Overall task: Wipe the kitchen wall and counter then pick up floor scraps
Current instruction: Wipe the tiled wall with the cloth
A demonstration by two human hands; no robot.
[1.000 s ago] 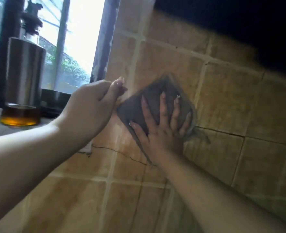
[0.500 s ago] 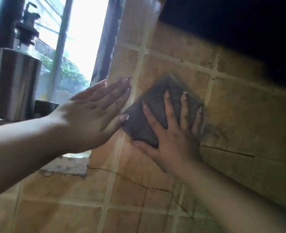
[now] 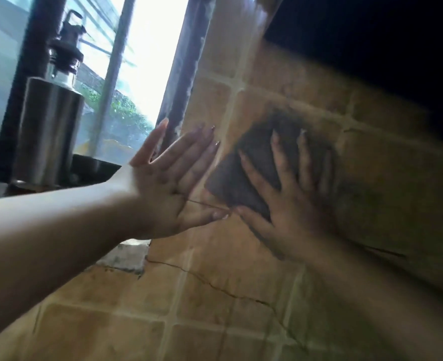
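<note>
Left hand (image 3: 168,188): one second ago curled, fingertips near cloth (image 3: 251,175) corner; half second ago flattened, fingers close together; now fingers spread wide on wall (image 3: 215,321), thumb tip just beside right hand (image 3: 290,204) thumb. Right hand with cloth shifted slightly right and up along tiles. Bottle (image 3: 46,134) at window now further left in view, amber base hidden behind left forearm.

Both forearms are being shown bare, no sleeves in view. Long pointed nails are being worn on the left hand (image 3: 168,183) and right hand (image 3: 290,204).
</note>
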